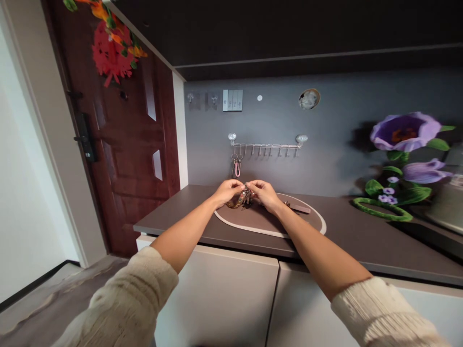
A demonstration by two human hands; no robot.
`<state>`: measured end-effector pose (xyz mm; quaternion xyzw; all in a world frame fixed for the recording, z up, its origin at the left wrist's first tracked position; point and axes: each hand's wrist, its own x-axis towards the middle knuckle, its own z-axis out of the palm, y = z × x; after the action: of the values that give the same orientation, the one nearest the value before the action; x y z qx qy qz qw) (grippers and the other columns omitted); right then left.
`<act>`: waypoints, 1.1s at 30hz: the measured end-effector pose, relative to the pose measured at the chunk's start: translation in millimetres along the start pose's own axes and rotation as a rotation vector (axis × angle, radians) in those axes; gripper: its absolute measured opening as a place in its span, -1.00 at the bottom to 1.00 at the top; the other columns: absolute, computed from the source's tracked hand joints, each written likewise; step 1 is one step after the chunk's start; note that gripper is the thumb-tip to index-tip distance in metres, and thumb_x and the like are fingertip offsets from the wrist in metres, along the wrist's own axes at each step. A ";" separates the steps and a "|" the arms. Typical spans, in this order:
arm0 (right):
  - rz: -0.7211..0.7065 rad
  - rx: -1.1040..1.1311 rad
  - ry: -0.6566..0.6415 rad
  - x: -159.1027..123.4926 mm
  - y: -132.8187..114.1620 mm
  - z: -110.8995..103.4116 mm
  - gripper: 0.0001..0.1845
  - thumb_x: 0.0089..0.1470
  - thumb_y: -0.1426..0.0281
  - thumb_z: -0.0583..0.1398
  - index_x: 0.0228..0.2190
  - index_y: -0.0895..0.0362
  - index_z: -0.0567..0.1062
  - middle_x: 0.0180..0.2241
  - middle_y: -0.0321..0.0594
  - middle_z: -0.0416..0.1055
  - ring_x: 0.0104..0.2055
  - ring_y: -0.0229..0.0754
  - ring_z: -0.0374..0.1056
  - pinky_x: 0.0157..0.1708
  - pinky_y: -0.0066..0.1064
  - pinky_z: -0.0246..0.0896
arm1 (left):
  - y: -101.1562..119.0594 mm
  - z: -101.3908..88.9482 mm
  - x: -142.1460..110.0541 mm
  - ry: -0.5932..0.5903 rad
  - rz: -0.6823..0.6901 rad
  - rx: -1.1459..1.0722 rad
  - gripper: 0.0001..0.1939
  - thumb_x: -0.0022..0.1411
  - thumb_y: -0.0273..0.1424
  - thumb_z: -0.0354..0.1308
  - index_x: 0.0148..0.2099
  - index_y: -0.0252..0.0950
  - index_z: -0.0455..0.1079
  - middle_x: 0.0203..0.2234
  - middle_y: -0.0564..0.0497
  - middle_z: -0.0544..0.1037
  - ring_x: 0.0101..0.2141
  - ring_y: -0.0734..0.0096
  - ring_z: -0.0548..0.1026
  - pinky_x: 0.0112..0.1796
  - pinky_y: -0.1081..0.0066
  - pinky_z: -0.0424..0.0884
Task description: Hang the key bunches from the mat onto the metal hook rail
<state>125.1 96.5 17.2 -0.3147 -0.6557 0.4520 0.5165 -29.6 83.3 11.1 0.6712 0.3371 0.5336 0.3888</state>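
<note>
My left hand (230, 191) and my right hand (265, 193) meet above the counter, thumbs and fingers pinched close together. Between them hangs a bunch of keys (247, 195), with both hands closed at its top; the exact grip is too small to make out. Below my left fingers lies a curved, yellowish-brown patterned thing (235, 204) whose kind I cannot tell. Under the hands is an oval brown mat (253, 228) with a pale rim. To the right of my right hand, a flat brownish strip (301, 208) rests on the mat beside small metal pieces, partly hidden by my wrist.
On the wall, a clear hook rail (267, 146) carries keys with a pink loop (237, 168) at its left end. Purple artificial flowers (405, 132) stand on the counter (347, 241) at right. A dark cabinet (289, 33) overhangs; a red-brown door (133, 168) is left.
</note>
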 end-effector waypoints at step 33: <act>-0.222 -0.205 0.183 25.3 -16.8 -8.4 -0.68 -0.17 0.13 0.14 -0.48 0.12 0.27 -0.51 -0.35 0.23 -0.46 -0.32 0.17 -0.35 -0.42 0.15 | -5.4 0.0 10.1 0.445 0.086 0.260 -0.73 0.07 -0.26 -0.01 -0.54 -0.34 0.31 -0.63 0.07 0.35 -0.54 0.51 0.27 -0.44 0.48 0.14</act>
<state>127.3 114.4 43.1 -0.3314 -0.6794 0.2925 0.5857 -27.7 94.6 10.9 0.5954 0.4514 0.6362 0.1925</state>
